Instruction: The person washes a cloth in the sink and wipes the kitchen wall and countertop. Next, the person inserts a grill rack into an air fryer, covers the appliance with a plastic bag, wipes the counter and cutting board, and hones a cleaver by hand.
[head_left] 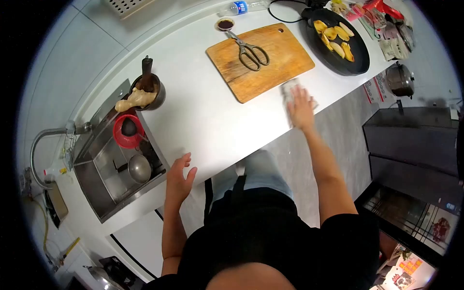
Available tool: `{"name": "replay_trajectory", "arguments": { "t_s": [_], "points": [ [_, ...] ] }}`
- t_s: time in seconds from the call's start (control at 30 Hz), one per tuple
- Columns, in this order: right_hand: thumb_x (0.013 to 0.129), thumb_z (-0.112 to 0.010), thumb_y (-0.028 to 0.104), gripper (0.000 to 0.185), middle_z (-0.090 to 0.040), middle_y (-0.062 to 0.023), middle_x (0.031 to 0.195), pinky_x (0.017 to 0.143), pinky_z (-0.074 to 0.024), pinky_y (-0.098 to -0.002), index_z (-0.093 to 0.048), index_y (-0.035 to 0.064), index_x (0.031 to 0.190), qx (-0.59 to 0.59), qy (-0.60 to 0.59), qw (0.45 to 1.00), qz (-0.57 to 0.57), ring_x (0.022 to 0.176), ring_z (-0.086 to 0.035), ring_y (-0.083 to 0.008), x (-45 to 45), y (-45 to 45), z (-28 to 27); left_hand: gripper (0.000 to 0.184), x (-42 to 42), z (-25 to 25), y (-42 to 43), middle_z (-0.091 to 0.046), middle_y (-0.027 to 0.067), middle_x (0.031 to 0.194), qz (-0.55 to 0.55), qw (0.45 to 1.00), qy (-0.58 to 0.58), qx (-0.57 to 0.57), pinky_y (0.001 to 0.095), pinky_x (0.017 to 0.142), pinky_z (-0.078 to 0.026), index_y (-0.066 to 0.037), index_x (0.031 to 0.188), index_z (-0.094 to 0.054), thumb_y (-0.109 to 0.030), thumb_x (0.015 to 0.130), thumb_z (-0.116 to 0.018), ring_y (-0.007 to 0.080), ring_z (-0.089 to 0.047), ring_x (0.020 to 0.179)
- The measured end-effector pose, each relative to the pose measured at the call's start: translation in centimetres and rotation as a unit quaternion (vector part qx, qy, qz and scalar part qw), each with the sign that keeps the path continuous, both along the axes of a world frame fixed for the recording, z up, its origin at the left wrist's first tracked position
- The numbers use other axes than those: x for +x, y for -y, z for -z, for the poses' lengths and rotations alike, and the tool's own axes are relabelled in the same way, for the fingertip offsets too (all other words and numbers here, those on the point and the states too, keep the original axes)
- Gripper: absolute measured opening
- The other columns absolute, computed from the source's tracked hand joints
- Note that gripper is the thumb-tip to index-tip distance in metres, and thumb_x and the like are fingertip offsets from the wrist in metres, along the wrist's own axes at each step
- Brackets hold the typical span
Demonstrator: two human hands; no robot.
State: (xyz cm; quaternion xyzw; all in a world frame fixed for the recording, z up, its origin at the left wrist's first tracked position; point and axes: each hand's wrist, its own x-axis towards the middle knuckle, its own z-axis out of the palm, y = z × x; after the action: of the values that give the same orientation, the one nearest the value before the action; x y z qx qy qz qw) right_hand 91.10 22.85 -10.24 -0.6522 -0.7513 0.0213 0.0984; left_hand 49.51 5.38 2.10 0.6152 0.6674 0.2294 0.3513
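A pale cloth (pixel 288 87) is pressed onto the white desk (pixel 208 133) beside the wooden cutting board (pixel 278 58) under the flattened, unclosed right hand (pixel 302 107), while the left hand (pixel 180 179), thumb and fingers parted, is held near the stainless-steel sink (pixel 103 169).

Right hand (pixel 301 107) palm-down, left hand (pixel 179 181) loosely cupped

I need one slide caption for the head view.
Right hand on a pale cloth, near a cutting board with scissors on it.
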Motion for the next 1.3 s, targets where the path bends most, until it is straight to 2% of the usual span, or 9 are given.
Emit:
{"name": "replay_trajectory", "arguments": {
  "t_s": [0.13, 0.33, 0.43, 0.63, 0.73, 0.87, 0.97, 1.1, 1.3],
  "points": [
    [0.092, -0.041, 0.042, 0.058, -0.024, -0.0147, 0.149, 0.107, -0.0143, -0.0603, -0.037, 0.0095, 0.139, 0.059, 0.073, 0.981, 0.171, 0.137, -0.019, -0.0403, -2.2, -2.2, 2.2, 0.041, 2.5, 2.3, 0.7, -0.061, 0.0137, 0.107, -0.052, 0.991, 0.105, -0.067, 0.0337, 0.086, -0.047, -0.003, 0.121, -0.053, -0.008, 0.082, -0.062, 0.0226, -0.061, 0.094],
    [0.091, -0.043, 0.045, 0.065, -0.021, -0.0207, 0.149, 0.107, -0.0106, -0.0609, -0.032, 0.0049, 0.141, -0.028, -0.004, 0.992, -0.122, 0.136, -0.016, -0.0441, -6.3, 2.8, -0.9, 0.041, 9.4, 7.0, -6.7, -0.058, 0.0102, 0.115, -0.148, 0.949, 0.272, -0.068, 0.0307, 0.091, -0.045, 0.002, 0.123, -0.051, -0.005, 0.083, -0.059, 0.0185, -0.056, 0.104],
    [0.092, -0.043, 0.041, 0.056, -0.024, -0.0119, 0.149, 0.109, -0.0124, -0.0572, -0.035, 0.0136, 0.14, -0.058, -0.023, 0.947, -0.317, 0.137, -0.018, -0.0373, 0.4, -0.1, -1.2, 0.043, 14.3, 8.5, -12.8, -0.056, 0.009, 0.117, -0.215, 0.936, 0.276, -0.041, 0.0289, 0.092, -0.043, 0.003, 0.124, -0.049, -0.003, 0.082, -0.059, 0.0174, -0.053, 0.107],
    [0.085, -0.054, 0.029, 0.058, -0.024, -0.0119, 0.149, 0.108, -0.0139, -0.0577, -0.038, 0.0117, 0.138, 0.017, -0.017, 0.992, -0.125, 0.136, -0.02, -0.0388, 16.7, -10.0, -0.2, 0.052, 19.2, 9.9, -18.8, -0.055, 0.0096, 0.115, -0.314, 0.881, 0.353, -0.027, 0.0288, 0.09, -0.043, 0.003, 0.132, -0.041, -0.004, 0.083, -0.057, 0.0173, -0.053, 0.102],
    [0.082, -0.057, 0.031, 0.063, -0.025, -0.0184, 0.147, 0.106, -0.0149, -0.0598, -0.037, 0.01, 0.138, 0.052, -0.032, 0.992, -0.114, 0.134, -0.021, -0.0432, 16.1, -10.7, 0.1, 0.06, 20.5, 8.5, -20.2, -0.054, 0.0115, 0.117, -0.41, 0.856, 0.314, -0.016, 0.0282, 0.088, -0.044, 0.003, 0.136, -0.035, -0.008, 0.082, -0.059, 0.0174, -0.054, 0.101],
    [0.082, -0.059, 0.029, 0.067, -0.028, -0.0267, 0.142, 0.108, -0.0228, -0.0502, -0.034, 0.0029, 0.138, 0.07, -0.186, 0.96, -0.198, 0.13, -0.028, -0.0441, 9.3, -12.8, -5.5, 0.074, 19.4, 10.1, -23.7, -0.053, 0.0168, 0.12, -0.456, 0.861, 0.223, -0.009, 0.0303, 0.089, -0.043, 0.005, 0.138, -0.03, -0.019, 0.077, -0.064, 0.0219, -0.053, 0.109],
    [0.084, -0.057, 0.035, 0.069, -0.031, -0.025, 0.142, 0.106, -0.0259, -0.0485, -0.031, 0.0037, 0.14, 0.024, -0.276, 0.959, -0.061, 0.128, -0.032, -0.0432, 5.8, -18.8, -1.9, 0.077, 19.4, 10.5, -26.4, -0.05, 0.0204, 0.123, -0.479, 0.846, 0.235, -0.005, 0.0343, 0.094, -0.042, 0.005, 0.137, -0.03, -0.023, 0.074, -0.066, 0.0278, -0.049, 0.115],
    [0.083, -0.055, 0.046, 0.077, -0.045, -0.0226, 0.134, 0.102, -0.0313, -0.048, -0.027, 0.0064, 0.142, -0.117, -0.207, 0.969, 0.072, 0.124, -0.038, -0.0433, 3.9, -22.2, -3.8, 0.082, 18.9, 9.8, -27.8, -0.042, 0.0228, 0.132, -0.521, 0.829, 0.182, -0.09, 0.0385, 0.099, -0.039, 0.005, 0.136, -0.033, -0.03, 0.071, -0.069, 0.0344, -0.041, 0.123],
    [0.077, -0.058, 0.052, 0.079, -0.055, -0.0178, 0.126, 0.1, -0.034, -0.049, -0.034, 0.0118, 0.141, -0.163, -0.18, 0.954, 0.175, 0.121, -0.042, -0.0418, 3.9, -23.9, -4.0, 0.049, 20.1, 6.3, -26.9, -0.056, 0.0187, 0.114, -0.533, 0.831, 0.117, -0.107, 0.0417, 0.1, -0.034, -0.002, 0.106, -0.063, -0.037, 0.073, -0.063, 0.0358, -0.044, 0.117]
  ]
}}
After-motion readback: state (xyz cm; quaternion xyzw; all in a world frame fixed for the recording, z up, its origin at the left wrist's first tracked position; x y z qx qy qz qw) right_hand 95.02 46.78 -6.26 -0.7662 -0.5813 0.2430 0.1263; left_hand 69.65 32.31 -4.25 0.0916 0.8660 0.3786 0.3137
